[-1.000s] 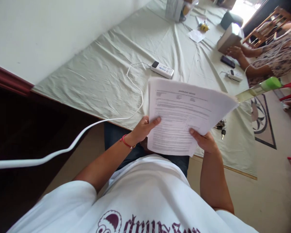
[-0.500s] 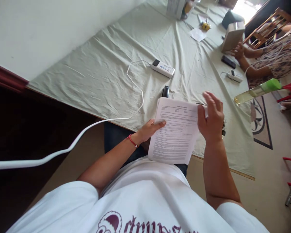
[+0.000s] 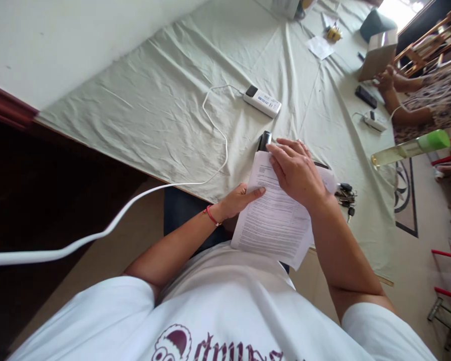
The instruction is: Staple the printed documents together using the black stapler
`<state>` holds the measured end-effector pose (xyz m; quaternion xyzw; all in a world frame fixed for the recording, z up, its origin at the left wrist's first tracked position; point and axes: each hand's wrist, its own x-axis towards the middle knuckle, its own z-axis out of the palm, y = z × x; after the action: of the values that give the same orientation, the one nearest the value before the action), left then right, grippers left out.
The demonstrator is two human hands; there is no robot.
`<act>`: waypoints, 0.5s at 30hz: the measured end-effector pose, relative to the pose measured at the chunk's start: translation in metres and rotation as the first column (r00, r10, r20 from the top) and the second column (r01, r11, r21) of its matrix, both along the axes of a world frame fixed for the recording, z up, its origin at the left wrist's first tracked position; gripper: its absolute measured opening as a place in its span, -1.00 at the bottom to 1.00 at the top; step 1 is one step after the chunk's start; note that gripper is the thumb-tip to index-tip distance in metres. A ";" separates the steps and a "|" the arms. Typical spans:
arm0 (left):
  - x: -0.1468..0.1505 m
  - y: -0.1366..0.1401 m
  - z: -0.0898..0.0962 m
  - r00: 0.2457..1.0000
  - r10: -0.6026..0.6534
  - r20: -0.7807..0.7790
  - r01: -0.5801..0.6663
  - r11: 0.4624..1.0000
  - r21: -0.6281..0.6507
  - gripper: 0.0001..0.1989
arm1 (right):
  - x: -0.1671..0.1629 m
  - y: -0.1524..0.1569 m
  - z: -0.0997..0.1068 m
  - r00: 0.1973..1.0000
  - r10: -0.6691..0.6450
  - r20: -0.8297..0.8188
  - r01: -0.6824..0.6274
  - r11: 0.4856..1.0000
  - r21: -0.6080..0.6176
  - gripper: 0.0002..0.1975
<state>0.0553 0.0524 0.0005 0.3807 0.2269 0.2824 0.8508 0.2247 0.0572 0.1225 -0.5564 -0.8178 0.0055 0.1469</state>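
A stack of printed sheets [image 3: 272, 220] rests at the table's edge, leaning against my white shirt. My left hand [image 3: 240, 199] grips its left edge, thumb on top and fingers underneath. Across the upper part of the pages lies my right hand [image 3: 296, 173], its fingers stretched out and pointing left, covering some of the print. Just beyond the top edge is a glossy black object [image 3: 265, 140], partly hidden by the paper; its kind is unclear. A bunch of keys [image 3: 346, 198] lies right of my right wrist.
A white power strip [image 3: 262, 101] with a white cable [image 3: 135, 196] lies on the green tablecloth [image 3: 165, 110]. To the right are a green-capped bottle [image 3: 409, 149], a black phone [image 3: 366, 96] and another person's hands [image 3: 386, 80] at a box [image 3: 378, 55].
My right hand has moved left from beside the stack onto its upper part. The lower right corner of the sheets now fans outward. My left hand keeps its hold.
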 end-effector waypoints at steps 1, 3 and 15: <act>0.000 0.000 0.001 1.000 -0.010 -0.008 0.010 1.000 -0.002 -0.47 | -0.001 0.001 0.000 1.000 -0.007 -0.001 0.007 1.000 -0.003 -0.62; 0.000 0.000 0.002 1.000 -0.015 -0.012 0.015 1.000 0.008 -0.48 | -0.002 0.004 0.000 1.000 -0.003 0.009 0.003 0.999 -0.032 -0.63; -0.001 0.007 0.025 0.945 0.297 -0.137 -0.244 0.919 0.308 -0.42 | -0.011 0.009 -0.009 0.998 0.050 -0.024 -0.049 0.999 0.013 -0.62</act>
<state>0.0544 0.0598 0.0259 0.4891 0.3106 0.3916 0.7148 0.2132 0.0664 0.1132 -0.5349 -0.8296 0.0108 0.1600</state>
